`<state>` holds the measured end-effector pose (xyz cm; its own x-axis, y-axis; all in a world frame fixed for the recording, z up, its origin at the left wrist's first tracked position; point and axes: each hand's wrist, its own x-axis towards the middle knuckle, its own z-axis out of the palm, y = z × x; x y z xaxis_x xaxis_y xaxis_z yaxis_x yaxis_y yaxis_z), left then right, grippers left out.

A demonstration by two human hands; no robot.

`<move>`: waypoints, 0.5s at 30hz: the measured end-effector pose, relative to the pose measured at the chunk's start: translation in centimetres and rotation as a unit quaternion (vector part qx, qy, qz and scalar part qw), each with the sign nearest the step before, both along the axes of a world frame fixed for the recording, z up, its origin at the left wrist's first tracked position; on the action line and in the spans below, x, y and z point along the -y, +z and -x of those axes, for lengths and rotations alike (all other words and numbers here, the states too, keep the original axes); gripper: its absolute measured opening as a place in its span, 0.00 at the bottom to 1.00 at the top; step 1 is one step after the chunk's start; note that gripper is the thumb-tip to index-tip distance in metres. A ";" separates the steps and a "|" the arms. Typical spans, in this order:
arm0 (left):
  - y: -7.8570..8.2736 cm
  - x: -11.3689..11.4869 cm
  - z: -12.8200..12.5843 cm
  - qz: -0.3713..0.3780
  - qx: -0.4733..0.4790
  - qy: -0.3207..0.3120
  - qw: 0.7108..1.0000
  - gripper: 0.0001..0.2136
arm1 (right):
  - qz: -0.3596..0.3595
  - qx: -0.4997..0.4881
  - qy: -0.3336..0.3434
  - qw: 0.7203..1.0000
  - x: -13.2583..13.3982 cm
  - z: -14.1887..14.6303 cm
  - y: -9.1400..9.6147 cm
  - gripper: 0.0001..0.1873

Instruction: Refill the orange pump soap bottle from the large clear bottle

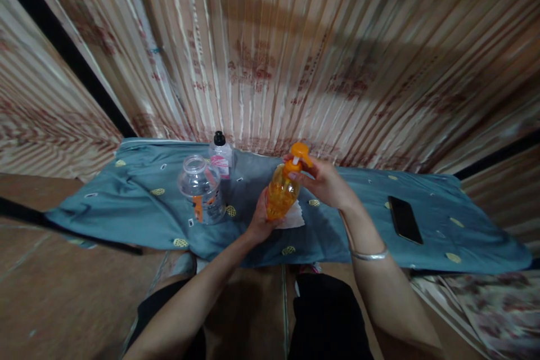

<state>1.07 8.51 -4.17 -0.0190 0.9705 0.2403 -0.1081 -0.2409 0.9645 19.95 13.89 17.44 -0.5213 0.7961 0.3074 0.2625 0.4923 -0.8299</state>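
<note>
An orange pump bottle (pixel 282 191) is held upright above the blue-green cloth (pixel 139 219). My left hand (pixel 259 222) is wrapped round its base from below. Over the neck, my right hand (pixel 323 180) pinches the orange pump head (pixel 300 153). A silver bangle (pixel 369 255) sits on the right wrist. Under the bottle lies a white piece of paper or tissue (pixel 293 216).
An open clear plastic bottle (pixel 201 190) stands left of the orange one, with a small black-capped clear bottle (pixel 221 154) behind it. A black phone (pixel 405 219) lies flat on the cloth's right side. Patterned curtains (pixel 295 50) hang behind; my dark-clothed knees (pixel 324 315) are below.
</note>
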 end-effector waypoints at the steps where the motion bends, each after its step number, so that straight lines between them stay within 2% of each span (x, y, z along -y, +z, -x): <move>1: 0.1 0.1 0.0 -0.006 0.005 -0.006 1.000 0.54 | -0.020 0.014 -0.006 1.000 0.1 0.0 0.0 0.22; 3: 0.3 0.1 0.1 -0.015 0.014 -0.017 1.000 0.54 | -0.060 0.042 -0.041 0.996 0.6 0.3 -0.2 0.17; 5: 0.4 0.2 0.1 -0.020 0.021 -0.024 0.999 0.55 | -0.100 0.067 -0.115 0.986 1.3 0.9 -0.6 0.15; 7: 0.3 0.2 0.0 -0.022 0.025 -0.027 0.999 0.55 | -0.131 0.078 -0.201 0.968 2.1 1.7 -1.0 0.17; 9: 0.1 0.2 -0.1 -0.023 0.029 -0.028 0.999 0.55 | -0.139 0.067 -0.251 0.956 2.9 2.4 -1.5 0.20; 11: -0.1 0.1 -0.1 -0.022 0.032 -0.026 0.999 0.56 | -0.127 0.030 -0.247 0.960 3.4 2.7 -1.8 0.25; 15: -0.2 0.1 -0.1 -0.027 0.034 -0.027 0.999 0.57 | -0.074 -0.100 -0.130 0.984 2.9 2.0 -2.6 0.40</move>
